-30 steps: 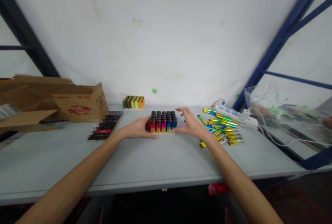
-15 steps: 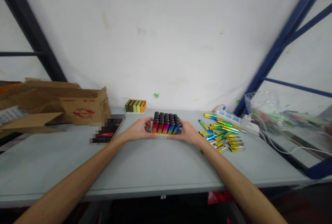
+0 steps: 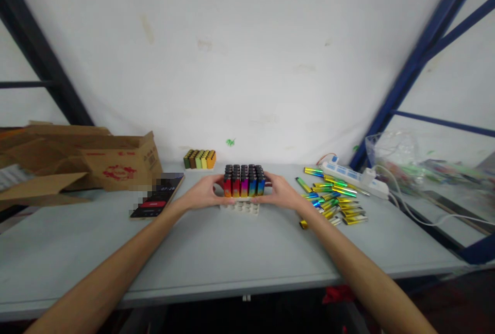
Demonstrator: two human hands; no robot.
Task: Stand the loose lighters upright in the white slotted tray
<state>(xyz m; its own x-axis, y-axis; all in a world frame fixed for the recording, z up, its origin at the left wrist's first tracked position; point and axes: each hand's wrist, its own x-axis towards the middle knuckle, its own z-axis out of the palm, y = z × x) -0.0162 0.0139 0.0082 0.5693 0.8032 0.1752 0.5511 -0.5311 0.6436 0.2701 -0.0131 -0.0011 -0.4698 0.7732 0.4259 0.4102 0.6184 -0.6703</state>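
Observation:
A block of lighters point(image 3: 244, 183) with black tops and rainbow-coloured bodies stands upright in rows at the middle of the table. My left hand point(image 3: 207, 191) grips the block from its left side, thumb at the lower front edge. On the opposite side my right hand point(image 3: 280, 192) presses on it the same way, so the block is squeezed between both hands. Below and in front of the lighters shows a white tray point(image 3: 240, 207) with rows of round hollows. Whether the lighters' bottoms touch the tray, I cannot tell.
Loose shiny lighters point(image 3: 332, 200) lie right of my right hand, near a white power strip point(image 3: 353, 179). A second lighter block point(image 3: 199, 159) stands by the wall. At left are a phone point(image 3: 158, 197) and an open cardboard box point(image 3: 119, 166).
The lighter block has come up off the white tray between my hands, and the tray's hollows now show in front of it. My view has shifted slightly.

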